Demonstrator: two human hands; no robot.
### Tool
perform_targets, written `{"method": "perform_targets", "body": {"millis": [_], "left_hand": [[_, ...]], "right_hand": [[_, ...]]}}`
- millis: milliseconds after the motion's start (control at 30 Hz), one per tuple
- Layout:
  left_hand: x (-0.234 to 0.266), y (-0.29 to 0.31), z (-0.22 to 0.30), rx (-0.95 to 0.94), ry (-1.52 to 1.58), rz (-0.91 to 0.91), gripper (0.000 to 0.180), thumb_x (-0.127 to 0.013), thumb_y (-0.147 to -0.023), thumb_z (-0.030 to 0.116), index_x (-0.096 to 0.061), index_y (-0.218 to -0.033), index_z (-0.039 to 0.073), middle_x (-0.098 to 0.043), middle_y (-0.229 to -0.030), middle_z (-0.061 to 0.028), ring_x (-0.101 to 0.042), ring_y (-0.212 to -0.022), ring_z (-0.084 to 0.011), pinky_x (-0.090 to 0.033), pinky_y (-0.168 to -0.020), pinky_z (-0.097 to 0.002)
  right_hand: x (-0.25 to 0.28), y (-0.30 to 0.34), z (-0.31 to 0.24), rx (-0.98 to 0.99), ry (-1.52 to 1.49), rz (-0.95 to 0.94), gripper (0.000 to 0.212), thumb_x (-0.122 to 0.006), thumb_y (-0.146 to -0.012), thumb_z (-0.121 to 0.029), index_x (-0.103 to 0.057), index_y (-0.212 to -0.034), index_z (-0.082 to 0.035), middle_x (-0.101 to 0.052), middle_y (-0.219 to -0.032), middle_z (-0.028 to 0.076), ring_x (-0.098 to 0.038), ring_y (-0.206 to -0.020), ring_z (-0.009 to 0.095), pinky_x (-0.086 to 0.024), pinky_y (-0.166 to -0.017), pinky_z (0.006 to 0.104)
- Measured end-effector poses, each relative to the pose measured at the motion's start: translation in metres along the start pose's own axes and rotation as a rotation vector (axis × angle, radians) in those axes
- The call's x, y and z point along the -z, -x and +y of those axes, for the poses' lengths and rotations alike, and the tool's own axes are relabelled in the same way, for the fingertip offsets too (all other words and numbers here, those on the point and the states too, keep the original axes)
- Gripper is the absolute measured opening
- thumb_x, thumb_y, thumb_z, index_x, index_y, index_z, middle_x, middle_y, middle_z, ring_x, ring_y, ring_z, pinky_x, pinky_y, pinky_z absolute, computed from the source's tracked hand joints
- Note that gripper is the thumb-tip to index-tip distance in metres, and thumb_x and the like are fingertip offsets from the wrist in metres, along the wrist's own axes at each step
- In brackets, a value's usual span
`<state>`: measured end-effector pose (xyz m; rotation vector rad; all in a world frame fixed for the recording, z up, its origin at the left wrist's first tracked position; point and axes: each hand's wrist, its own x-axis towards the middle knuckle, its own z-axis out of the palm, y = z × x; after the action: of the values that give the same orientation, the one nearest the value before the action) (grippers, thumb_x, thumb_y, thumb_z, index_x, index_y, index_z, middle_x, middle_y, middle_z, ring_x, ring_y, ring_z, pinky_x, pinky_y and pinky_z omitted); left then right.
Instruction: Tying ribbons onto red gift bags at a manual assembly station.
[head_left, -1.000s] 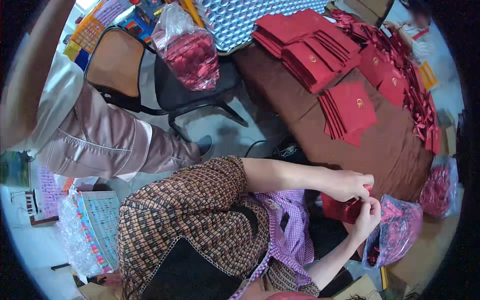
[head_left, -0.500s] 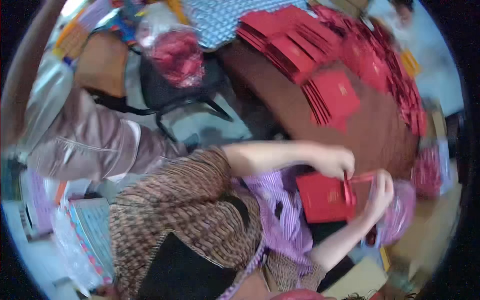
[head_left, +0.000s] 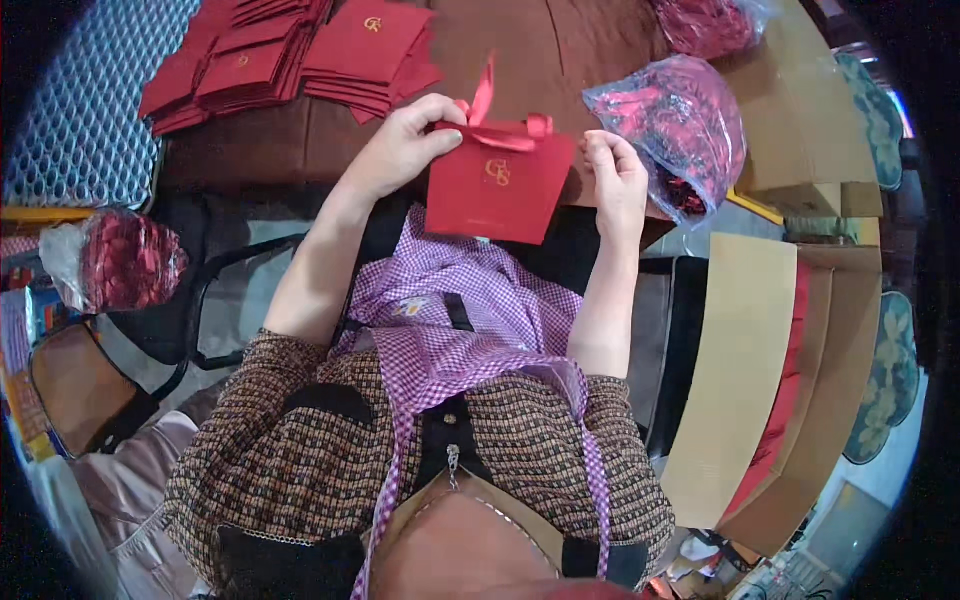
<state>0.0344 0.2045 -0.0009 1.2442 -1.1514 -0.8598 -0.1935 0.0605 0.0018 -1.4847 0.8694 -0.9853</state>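
Note:
A small red paper gift bag (head_left: pixel 494 190) with a gold emblem hangs in front of my purple checked apron (head_left: pixel 450 330). My left hand (head_left: pixel 415 140) is closed on its top left corner, thumb across the front. Red satin ribbon (head_left: pixel 500 140) runs along the bag's top edge, with one loose end standing up beside my left fingers and a loop toward the right. Just beyond the bag's right edge is my right hand (head_left: pixel 615 175), its fingers curled together; whatever they may pinch is hidden.
Stacks of flat red bags (head_left: pixel 365 45) lie on the brown-covered table (head_left: pixel 520 50). Near my right hand sits a clear plastic bag of red ribbons (head_left: pixel 680 125). An open cardboard box (head_left: pixel 735 370) stands at the right, and a wrapped red bundle (head_left: pixel 125 262) rests on a chair at the left.
My view has swung round and straightened. Earlier both hands stretched the ribbon at the bag's edge; now my left hand grips the bag's top corner and my right hand is beside it.

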Motion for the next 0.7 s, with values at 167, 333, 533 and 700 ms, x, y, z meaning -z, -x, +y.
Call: {"method": "perform_targets", "body": {"millis": [167, 333, 533, 700], "left_hand": [[-0.009, 0.004, 0.010, -0.201, -0.315, -0.050, 0.015, -0.060, -0.080, -0.001, -0.058, -0.094, 0.001, -0.054, -0.108, -0.0098, -0.053, -0.107, -0.0221, -0.040, -0.093, -0.0313], [-0.031, 0.010, 0.029, -0.374, -0.518, -0.021, 0.016, -0.060, -0.080, -0.001, -0.058, -0.096, 0.000, -0.055, -0.107, -0.0127, -0.055, -0.101, -0.0261, -0.045, -0.087, -0.0335], [-0.034, 0.021, 0.035, -0.353, -0.466, -0.005, 0.023, -0.061, -0.080, -0.005, -0.059, -0.103, -0.002, -0.056, -0.106, -0.0155, -0.057, -0.095, -0.0278, -0.047, -0.081, -0.0321], [-0.029, 0.030, 0.028, -0.278, -0.420, 0.036, 0.029, -0.056, -0.076, -0.008, -0.057, -0.105, -0.002, -0.057, -0.104, -0.0153, -0.057, -0.097, -0.0312, -0.046, -0.083, -0.0337]], "right_hand": [[-0.023, 0.000, -0.031, 0.510, 0.422, -0.068, 0.011, -0.062, -0.082, -0.006, -0.067, -0.088, 0.002, -0.066, -0.080, 0.010, -0.063, -0.078, 0.020, -0.049, -0.071, 0.0293], [-0.057, 0.005, -0.045, 0.766, 0.617, -0.175, 0.011, -0.068, -0.073, -0.013, -0.064, -0.074, -0.003, -0.064, -0.075, 0.008, -0.061, -0.075, 0.025, -0.044, -0.070, 0.0370], [-0.075, 0.032, -0.054, 0.923, 0.501, -0.094, 0.014, -0.068, -0.067, -0.007, -0.064, -0.080, -0.010, -0.062, -0.085, 0.001, -0.056, -0.082, 0.020, -0.034, -0.086, 0.0366], [-0.084, 0.039, -0.058, 0.977, 0.406, -0.157, 0.017, -0.069, -0.064, -0.008, -0.064, -0.080, -0.010, -0.062, -0.086, 0.000, -0.056, -0.081, 0.019, -0.037, -0.084, 0.0370]]}}
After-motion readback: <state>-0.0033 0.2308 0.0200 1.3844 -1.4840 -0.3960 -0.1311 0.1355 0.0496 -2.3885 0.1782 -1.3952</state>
